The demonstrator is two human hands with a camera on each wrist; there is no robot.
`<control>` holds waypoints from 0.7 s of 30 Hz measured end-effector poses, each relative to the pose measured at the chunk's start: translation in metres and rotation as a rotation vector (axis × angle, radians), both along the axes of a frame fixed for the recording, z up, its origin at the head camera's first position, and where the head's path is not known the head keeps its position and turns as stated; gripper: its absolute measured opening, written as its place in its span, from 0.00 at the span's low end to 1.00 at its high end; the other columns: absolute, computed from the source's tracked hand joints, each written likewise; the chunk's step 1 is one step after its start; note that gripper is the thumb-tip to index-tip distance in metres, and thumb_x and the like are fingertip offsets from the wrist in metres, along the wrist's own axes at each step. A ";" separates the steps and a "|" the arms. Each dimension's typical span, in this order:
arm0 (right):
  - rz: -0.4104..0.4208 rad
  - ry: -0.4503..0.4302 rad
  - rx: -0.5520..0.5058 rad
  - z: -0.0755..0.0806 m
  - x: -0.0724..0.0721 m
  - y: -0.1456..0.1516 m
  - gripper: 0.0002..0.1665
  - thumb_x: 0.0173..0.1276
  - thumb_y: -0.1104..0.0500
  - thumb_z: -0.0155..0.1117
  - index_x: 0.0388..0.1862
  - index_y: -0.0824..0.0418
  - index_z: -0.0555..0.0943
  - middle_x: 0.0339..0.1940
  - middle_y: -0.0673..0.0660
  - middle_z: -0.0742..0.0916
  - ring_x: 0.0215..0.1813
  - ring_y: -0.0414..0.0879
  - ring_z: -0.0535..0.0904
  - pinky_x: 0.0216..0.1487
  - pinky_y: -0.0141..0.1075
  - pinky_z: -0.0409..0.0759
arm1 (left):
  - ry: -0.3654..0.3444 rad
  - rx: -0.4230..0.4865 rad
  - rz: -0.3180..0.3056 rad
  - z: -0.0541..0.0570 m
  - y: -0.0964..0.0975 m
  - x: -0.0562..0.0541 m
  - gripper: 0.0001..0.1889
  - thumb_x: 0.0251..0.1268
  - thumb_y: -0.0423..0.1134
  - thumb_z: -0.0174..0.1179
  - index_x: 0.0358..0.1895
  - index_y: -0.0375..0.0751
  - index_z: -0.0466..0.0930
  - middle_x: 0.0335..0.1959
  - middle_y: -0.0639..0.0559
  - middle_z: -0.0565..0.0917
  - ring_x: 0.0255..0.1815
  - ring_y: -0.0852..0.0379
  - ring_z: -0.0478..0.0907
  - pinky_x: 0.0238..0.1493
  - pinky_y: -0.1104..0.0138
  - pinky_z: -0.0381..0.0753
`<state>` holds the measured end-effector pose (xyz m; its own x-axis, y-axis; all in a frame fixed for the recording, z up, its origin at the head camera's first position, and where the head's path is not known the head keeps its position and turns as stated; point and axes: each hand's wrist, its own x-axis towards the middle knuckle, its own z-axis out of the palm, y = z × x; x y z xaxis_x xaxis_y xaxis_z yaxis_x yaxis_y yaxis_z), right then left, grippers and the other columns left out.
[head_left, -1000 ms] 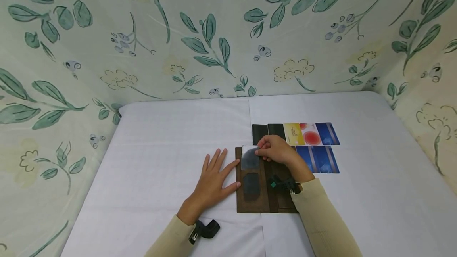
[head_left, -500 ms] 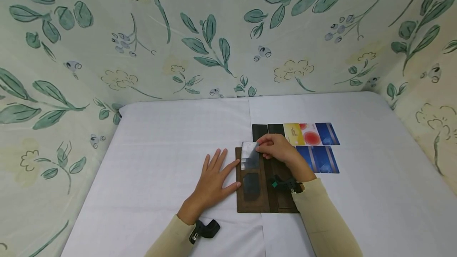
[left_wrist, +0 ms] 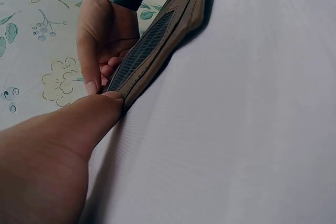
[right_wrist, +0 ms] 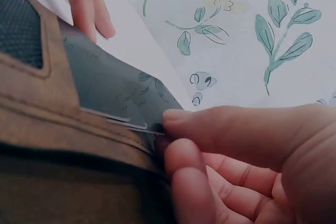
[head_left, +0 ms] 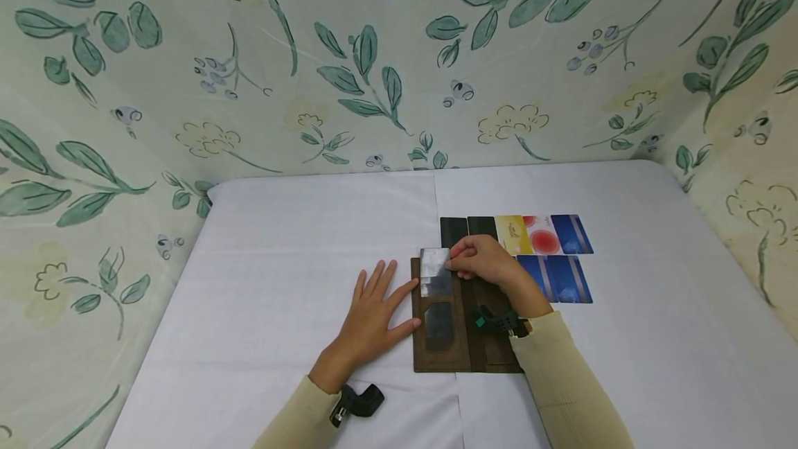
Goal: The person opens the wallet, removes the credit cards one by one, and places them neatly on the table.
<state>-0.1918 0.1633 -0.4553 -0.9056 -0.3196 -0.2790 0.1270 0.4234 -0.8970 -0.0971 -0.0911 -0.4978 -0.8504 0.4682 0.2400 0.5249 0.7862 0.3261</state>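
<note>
A brown wallet [head_left: 440,362] lies unfolded on the white cloth, with a dark mesh window [head_left: 439,326] in its left half. At the top of that half, a glossy dark card [head_left: 434,265] sticks up past the wallet's edge and mirrors the light. My right hand [head_left: 488,263] pinches the card's right side between thumb and fingers; the right wrist view shows the thumb [right_wrist: 181,121] on it and thin card edges at the wallet's slots. My left hand [head_left: 370,321] lies with spread, straight fingers, its thumb and index finger touching the wallet's left edge.
Behind my right hand lie cards in two rows: black cards [head_left: 454,230], a yellow card [head_left: 512,233], a white card with red circles [head_left: 541,235] and several blue cards [head_left: 571,234]. Floral fabric [head_left: 280,89] hangs behind the table.
The glossy card has risen slightly, showing more above the wallet's top edge, and its reflection has brightened. My right hand has shifted only a little; my left hand has stayed in place.
</note>
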 end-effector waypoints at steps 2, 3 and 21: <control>0.016 0.016 -0.005 0.000 0.001 0.000 0.13 0.62 0.63 0.69 0.40 0.71 0.78 0.27 0.57 0.86 0.26 0.45 0.80 0.31 0.36 0.83 | -0.001 0.002 -0.002 0.000 0.000 0.000 0.33 0.65 0.63 0.53 0.71 0.57 0.66 0.76 0.40 0.54 0.77 0.40 0.46 0.71 0.41 0.43; 0.022 0.026 -0.006 -0.001 0.001 0.000 0.14 0.62 0.63 0.69 0.41 0.71 0.78 0.27 0.58 0.86 0.26 0.45 0.80 0.31 0.36 0.83 | -0.002 -0.003 -0.002 0.000 0.000 0.000 0.33 0.65 0.63 0.53 0.71 0.57 0.66 0.76 0.40 0.54 0.77 0.41 0.46 0.71 0.41 0.43; 0.066 0.058 -0.008 0.001 0.003 0.000 0.20 0.63 0.63 0.69 0.48 0.72 0.74 0.30 0.61 0.85 0.27 0.46 0.80 0.32 0.38 0.83 | 0.009 0.002 -0.011 0.001 0.000 0.000 0.33 0.65 0.63 0.54 0.71 0.55 0.67 0.76 0.39 0.54 0.77 0.40 0.46 0.71 0.40 0.43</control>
